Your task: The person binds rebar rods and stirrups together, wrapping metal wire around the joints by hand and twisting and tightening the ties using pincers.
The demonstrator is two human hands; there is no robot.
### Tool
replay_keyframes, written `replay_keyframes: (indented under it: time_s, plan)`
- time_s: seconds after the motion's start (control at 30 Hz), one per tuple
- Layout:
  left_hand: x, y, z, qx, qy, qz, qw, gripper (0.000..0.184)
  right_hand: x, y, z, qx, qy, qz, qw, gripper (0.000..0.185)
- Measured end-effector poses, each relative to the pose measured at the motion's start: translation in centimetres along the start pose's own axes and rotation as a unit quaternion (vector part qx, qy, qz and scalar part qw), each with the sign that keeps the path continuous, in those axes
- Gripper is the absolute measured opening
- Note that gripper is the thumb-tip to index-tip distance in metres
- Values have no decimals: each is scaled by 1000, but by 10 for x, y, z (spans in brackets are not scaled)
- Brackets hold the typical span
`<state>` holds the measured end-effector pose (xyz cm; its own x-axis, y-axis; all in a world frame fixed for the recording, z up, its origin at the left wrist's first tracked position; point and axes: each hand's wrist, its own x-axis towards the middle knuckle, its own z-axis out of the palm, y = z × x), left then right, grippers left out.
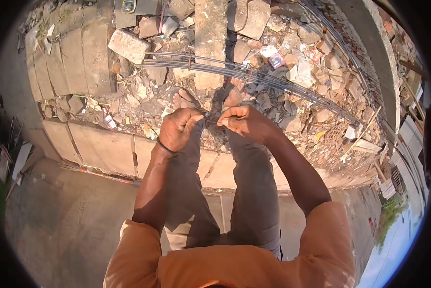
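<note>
My left hand (179, 128) is closed in a pinch, with a dark band round its wrist. A short way to its right, my right hand (242, 121) is pinched too, thumb against fingertips. Between the two hands runs a short piece of thin dark wire (210, 118), its ends hidden in my fingers. Both hands are above my sandalled feet. Beyond them lies a bundle of long steel rods (285, 85), held together by ties (250, 73), which neither hand touches.
Broken rubble (297, 122) and litter surround my feet. A concrete beam (210, 29) runs away from me under the rods, with a loose concrete block (129, 46) to its left. Slabs (100, 146) edge the rubble above a paved floor (81, 201). More rods (342, 36) curve along the right.
</note>
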<state>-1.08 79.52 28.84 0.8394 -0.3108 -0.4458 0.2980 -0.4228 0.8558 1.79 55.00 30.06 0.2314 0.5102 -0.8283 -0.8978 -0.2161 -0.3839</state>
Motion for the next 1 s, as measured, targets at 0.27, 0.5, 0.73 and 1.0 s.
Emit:
replay_keyframes:
  time_s: [0.27, 0.5, 0.73, 1.0]
  plan:
    - [34, 18, -5, 10, 15, -123, 992, 22, 50, -60, -41, -307, 18, -141, 941, 14]
    - [97, -9, -24, 207, 139, 14, 968, 27, 104, -133, -23, -509, 70, -233, 826, 20]
    - [156, -56, -38, 108, 230, -14, 967, 27, 174, -139, -28, -536, 206, -412, 707, 24]
    - [165, -84, -42, 37, 154, 4, 987, 29, 186, -114, -59, -662, 257, -389, 587, 20]
